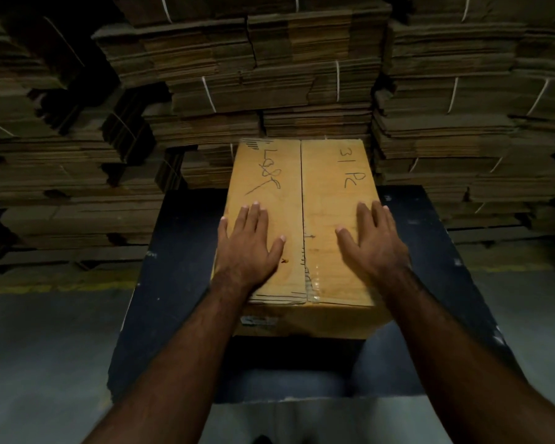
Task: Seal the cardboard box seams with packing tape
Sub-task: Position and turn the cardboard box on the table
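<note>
A closed cardboard box (302,187) with black handwriting on both top flaps stands on a dark table. Its centre seam (301,193) runs away from me. A short strip of clear tape (313,280) glistens on the seam at the near end. My left hand (250,241) lies flat on the left flap with fingers straight. My right hand (374,240) lies flat on the right flap in the same way. Neither hand holds anything. No tape roll or dispenser is in view.
The dark table (173,283) has scuffed edges and bare room on both sides of the box. Tall stacks of flattened, strapped cardboard (269,75) fill the space behind and to both sides. Grey floor (45,363) lies to the left and right.
</note>
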`<state>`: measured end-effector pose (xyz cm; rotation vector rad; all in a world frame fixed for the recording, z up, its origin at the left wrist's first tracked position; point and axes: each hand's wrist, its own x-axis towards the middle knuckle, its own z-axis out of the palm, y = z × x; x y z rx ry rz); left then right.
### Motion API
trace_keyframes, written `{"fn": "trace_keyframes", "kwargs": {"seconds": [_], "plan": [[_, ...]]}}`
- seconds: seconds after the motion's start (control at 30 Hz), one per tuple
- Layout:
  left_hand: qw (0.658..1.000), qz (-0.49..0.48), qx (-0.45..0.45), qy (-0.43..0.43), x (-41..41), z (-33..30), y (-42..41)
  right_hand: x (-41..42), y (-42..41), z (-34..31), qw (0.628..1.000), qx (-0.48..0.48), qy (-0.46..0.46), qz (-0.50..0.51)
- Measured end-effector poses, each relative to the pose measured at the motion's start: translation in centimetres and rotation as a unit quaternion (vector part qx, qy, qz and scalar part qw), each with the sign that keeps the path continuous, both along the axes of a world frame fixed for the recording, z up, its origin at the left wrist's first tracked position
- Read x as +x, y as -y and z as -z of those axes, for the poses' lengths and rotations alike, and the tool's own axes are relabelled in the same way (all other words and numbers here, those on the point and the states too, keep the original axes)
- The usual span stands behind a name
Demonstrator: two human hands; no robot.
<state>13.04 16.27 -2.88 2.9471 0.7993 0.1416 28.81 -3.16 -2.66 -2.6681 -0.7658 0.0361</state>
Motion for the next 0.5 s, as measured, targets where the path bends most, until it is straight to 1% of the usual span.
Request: {"fn": "trace_keyframes", "kwargs": {"seconds": [0.27,0.4,0.5], "plan": [[1.000,0.002,0.016,0.021,1.0,0.2,-1.0,1.0,-0.9,0.3,1.000,0.006,-0.005,0.009],[0.996,-0.084,-0.018,0.016,0.5,-0.1,-0.8,0.7,-0.6,0.4,0.997,0.041,-0.022,0.056],[0.995,-0.094,-0.035,-0.010,0.8,-0.2,-0.8,1.1,-0.6,0.3,0.996,0.055,-0.030,0.068]]}}
